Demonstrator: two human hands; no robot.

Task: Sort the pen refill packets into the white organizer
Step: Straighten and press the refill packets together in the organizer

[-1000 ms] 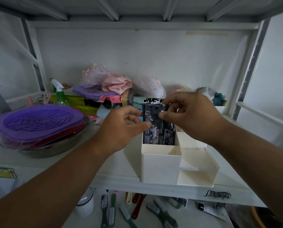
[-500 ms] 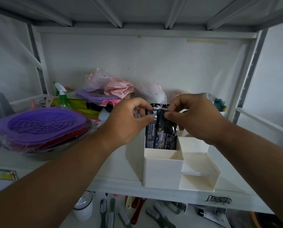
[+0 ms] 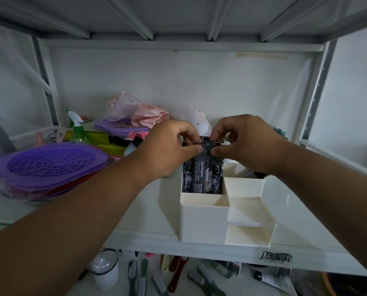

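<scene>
Both hands meet over the white organizer (image 3: 201,221) on the shelf (image 3: 148,210), pinching the top edge of a dark pen refill packet (image 3: 202,174) — the left hand (image 3: 167,148) takes the left part of that edge between thumb and curled fingers, the right hand (image 3: 245,144) the right part the same way. The packet hangs just below the fingertips, upright, its lower end down inside the organizer's tall rear-left compartment, with other dark packets standing around it there. A stack of purple strainers (image 3: 50,165) sits well apart to the left.
</scene>
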